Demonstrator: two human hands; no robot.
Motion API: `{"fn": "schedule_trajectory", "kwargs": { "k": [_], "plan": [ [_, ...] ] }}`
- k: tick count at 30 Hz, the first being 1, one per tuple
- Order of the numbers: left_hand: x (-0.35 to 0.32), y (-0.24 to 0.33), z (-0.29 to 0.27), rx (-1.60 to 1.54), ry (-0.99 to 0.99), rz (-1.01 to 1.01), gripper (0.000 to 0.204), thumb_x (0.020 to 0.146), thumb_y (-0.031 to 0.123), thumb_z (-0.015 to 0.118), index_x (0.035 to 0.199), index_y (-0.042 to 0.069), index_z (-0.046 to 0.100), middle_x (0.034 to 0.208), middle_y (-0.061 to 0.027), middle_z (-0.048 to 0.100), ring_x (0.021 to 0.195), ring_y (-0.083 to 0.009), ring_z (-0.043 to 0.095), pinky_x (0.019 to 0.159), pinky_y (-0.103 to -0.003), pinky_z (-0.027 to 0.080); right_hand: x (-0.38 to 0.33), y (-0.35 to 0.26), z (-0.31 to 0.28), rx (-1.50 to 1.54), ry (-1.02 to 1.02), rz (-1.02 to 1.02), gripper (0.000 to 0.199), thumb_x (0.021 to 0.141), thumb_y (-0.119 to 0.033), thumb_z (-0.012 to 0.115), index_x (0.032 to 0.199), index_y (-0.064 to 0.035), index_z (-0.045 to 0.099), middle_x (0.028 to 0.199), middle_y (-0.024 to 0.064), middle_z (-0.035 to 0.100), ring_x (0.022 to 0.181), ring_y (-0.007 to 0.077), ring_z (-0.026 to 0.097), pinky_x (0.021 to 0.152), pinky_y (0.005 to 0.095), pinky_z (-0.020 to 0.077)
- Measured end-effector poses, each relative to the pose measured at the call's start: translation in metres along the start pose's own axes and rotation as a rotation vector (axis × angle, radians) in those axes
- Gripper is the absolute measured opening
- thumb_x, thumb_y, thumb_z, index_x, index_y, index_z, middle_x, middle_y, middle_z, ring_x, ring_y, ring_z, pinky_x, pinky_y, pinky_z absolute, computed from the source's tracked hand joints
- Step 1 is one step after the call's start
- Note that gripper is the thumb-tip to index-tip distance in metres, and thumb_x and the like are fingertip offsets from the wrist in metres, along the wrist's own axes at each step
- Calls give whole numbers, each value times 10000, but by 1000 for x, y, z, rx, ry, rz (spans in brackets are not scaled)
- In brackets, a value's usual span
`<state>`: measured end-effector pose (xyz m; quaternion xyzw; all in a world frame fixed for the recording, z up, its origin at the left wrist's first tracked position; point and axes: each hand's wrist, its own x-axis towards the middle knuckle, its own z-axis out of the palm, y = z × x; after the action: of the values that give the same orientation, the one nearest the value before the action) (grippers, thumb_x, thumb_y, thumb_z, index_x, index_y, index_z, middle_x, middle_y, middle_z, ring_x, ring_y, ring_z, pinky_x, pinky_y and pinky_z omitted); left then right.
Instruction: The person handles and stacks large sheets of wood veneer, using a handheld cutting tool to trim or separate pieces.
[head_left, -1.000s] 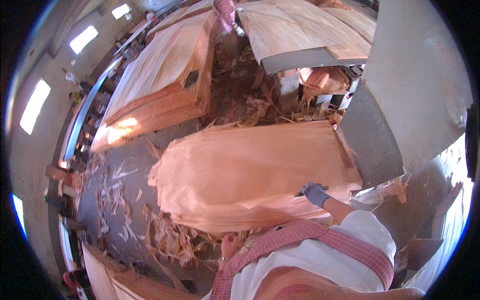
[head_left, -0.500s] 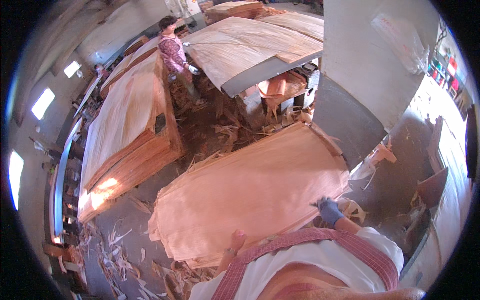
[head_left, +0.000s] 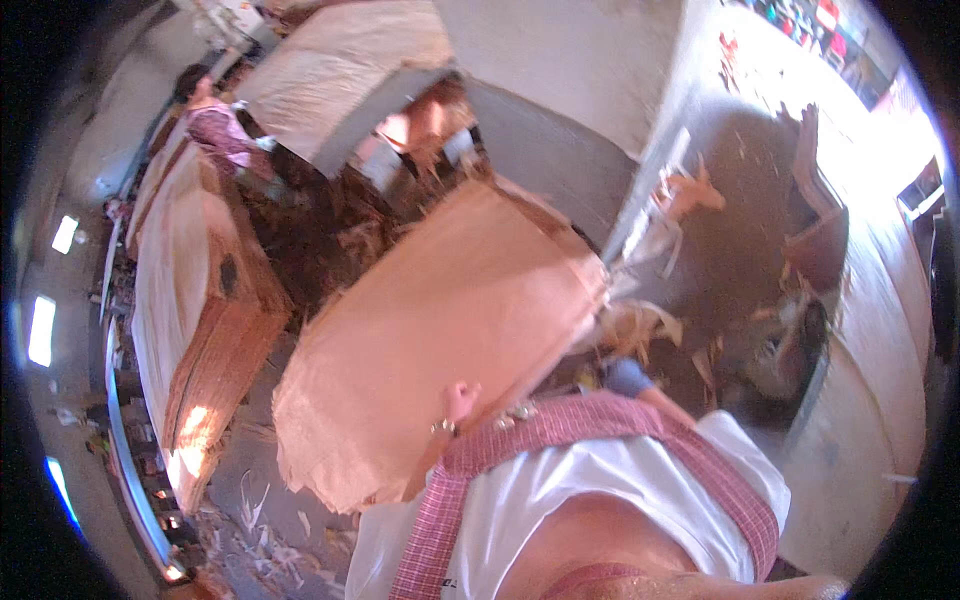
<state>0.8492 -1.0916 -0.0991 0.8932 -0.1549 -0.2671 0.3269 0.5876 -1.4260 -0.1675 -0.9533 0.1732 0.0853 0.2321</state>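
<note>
In front of me lies a low stack of thin wood veneer sheets [head_left: 440,310], reddish tan with ragged edges. My bare left hand [head_left: 461,400], a bracelet at its wrist, is over the stack's near edge. Its fingers are curled in, and nothing shows in them. Beside the near right side of the stack is my right hand [head_left: 627,377] in a grey-blue glove. Motion blurs it and my checked apron partly covers it, so its fingers cannot be made out.
A taller veneer stack [head_left: 215,310] stands at left. Beyond, a person [head_left: 222,130] in patterned sleeves stands by another veneer pile [head_left: 340,65]. A grey panel [head_left: 550,130] rises behind my stack. Torn veneer scraps [head_left: 640,325] litter the floor; a pale sheet surface [head_left: 870,400] lies at right.
My view has turned to the right, so the stacks and the person sit further left. My right hand has come off the stack's right end and nearer my body. My left hand stays over the near edge.
</note>
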Motion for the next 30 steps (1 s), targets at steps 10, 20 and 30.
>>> {"fn": "schedule_trajectory", "kwargs": {
  "k": [10, 20, 30],
  "plan": [
    [50, 85, 81, 479, -284, 239, 856, 753, 325, 744, 1447, 177, 266, 1454, -256, 288, 1309, -449, 323, 1049, -534, 332, -90, 97, -105, -61, -214, 528, 234, 885, -243, 496, 1029, -136, 647, 1031, 135, 673, 960, 333, 642, 802, 448, 508],
    [151, 152, 129, 693, -122, 143, 1178, 665, 364, 813, 1510, 279, -3, 1531, -251, 86, 1375, -480, 194, 1062, -673, 179, -106, 65, -90, 338, -136, 567, 332, 814, -365, 610, 1020, -108, 643, 1037, 180, 635, 1017, 353, 593, 841, 438, 483],
    [199, 201, 137, 816, -135, 139, 1105, 686, 373, 786, 1509, 205, 69, 1516, -223, 207, 1379, -409, 247, 1098, -585, 204, 188, 89, -48, 808, 375, 646, 1026, 678, -425, 803, 1432, -20, 237, 1377, 205, 403, 1242, 370, 447, 992, 439, 419]
  ]
}}
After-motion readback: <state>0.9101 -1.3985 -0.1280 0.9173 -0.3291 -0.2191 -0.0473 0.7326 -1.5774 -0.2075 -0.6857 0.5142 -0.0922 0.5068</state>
